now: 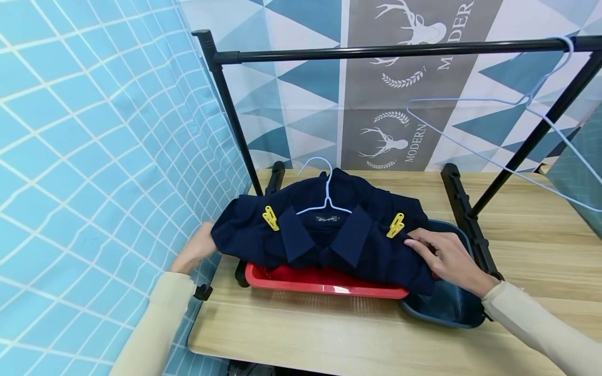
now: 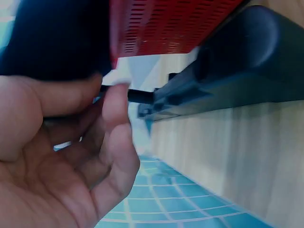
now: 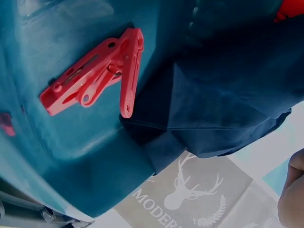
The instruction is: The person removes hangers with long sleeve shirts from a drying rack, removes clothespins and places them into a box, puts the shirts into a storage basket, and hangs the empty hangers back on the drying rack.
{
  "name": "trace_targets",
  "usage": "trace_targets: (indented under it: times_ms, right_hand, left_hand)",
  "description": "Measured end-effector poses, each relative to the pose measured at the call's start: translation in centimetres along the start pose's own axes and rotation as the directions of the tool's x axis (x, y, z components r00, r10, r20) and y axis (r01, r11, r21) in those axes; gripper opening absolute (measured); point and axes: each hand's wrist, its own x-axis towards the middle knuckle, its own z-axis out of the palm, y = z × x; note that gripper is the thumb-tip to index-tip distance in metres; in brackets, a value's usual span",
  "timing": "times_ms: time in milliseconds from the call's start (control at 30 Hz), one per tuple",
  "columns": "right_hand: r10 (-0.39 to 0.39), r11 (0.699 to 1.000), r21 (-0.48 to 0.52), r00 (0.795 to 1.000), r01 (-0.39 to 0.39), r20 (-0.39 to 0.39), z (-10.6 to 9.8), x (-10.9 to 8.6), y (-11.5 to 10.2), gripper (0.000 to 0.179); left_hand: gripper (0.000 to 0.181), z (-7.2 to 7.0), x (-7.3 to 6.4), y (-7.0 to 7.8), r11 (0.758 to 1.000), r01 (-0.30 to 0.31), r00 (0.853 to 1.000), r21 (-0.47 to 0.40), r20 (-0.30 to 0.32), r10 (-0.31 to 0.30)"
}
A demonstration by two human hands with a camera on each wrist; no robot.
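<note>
A dark navy collared shirt (image 1: 338, 245) lies over a red basket (image 1: 324, 287), with a pale blue hanger (image 1: 327, 196) in its neck, hook up. Two yellow clothespins, a left one (image 1: 270, 218) and a right one (image 1: 396, 225), sit on its shoulders. My left hand (image 1: 196, 246) holds the sleeve at the left end; in the left wrist view its thumb and fingers pinch the dark cloth (image 2: 57, 42). At the shirt's right shoulder, my right hand (image 1: 444, 258) pinches the fabric between thumb and fingers. Only a bit of that hand shows in the right wrist view.
A black rack bar (image 1: 348, 54) spans above, with a second hanger (image 1: 470, 99) hooked at its right. The dark blue bin (image 1: 451, 318) beside the basket contains a red clothespin (image 3: 95, 71). A grid-patterned blue curtain (image 1: 94, 156) stands close on the left.
</note>
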Motion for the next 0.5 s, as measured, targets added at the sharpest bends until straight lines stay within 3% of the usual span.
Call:
trace_targets:
  times_ms: [67,133,267,300,367,433,500]
  right_hand:
    - [-0.008,1.000,-0.011,1.000,0.007,-0.004,0.0,0.1,0.0,0.034]
    - [-0.018,1.000,-0.019,1.000,0.017,-0.010,0.0,0.3,-0.1,0.034]
    - [-0.031,0.999,-0.031,0.999,0.030,-0.013,0.0,0.5,-0.1,0.033]
    - [-0.030,0.999,-0.035,1.000,0.029,-0.009,-0.1,0.6,-0.1,0.032]
    - [-0.027,0.999,-0.043,1.000,0.027,-0.001,-0.1,0.6,0.0,0.031]
    - [-0.025,0.998,-0.057,1.000,0.025,0.005,-0.1,0.6,0.1,0.030]
    - [-0.025,0.997,-0.068,1.000,0.025,0.008,-0.1,0.5,0.2,0.029]
  left_hand:
    - [0.030,-0.3,-0.2,0.3,0.999,-0.030,0.997,-0.019,-0.078,0.028]
    - [0.031,-0.5,-0.4,0.9,0.999,-0.049,0.983,0.006,-0.178,0.049]
    - [0.033,-0.5,-1.1,2.4,0.983,-0.164,0.925,0.076,-0.333,0.180]
    - [0.029,-0.4,-1.3,2.8,0.971,-0.218,0.913,0.100,-0.330,0.239]
    - [0.021,-0.3,-1.7,3.7,0.926,-0.351,0.890,0.136,-0.258,0.375]
    - [0.018,0.0,-1.9,4.6,0.873,-0.468,0.868,0.141,-0.115,0.484]
    - [0.018,0.6,-1.9,5.2,0.826,-0.543,0.838,0.151,0.036,0.545]
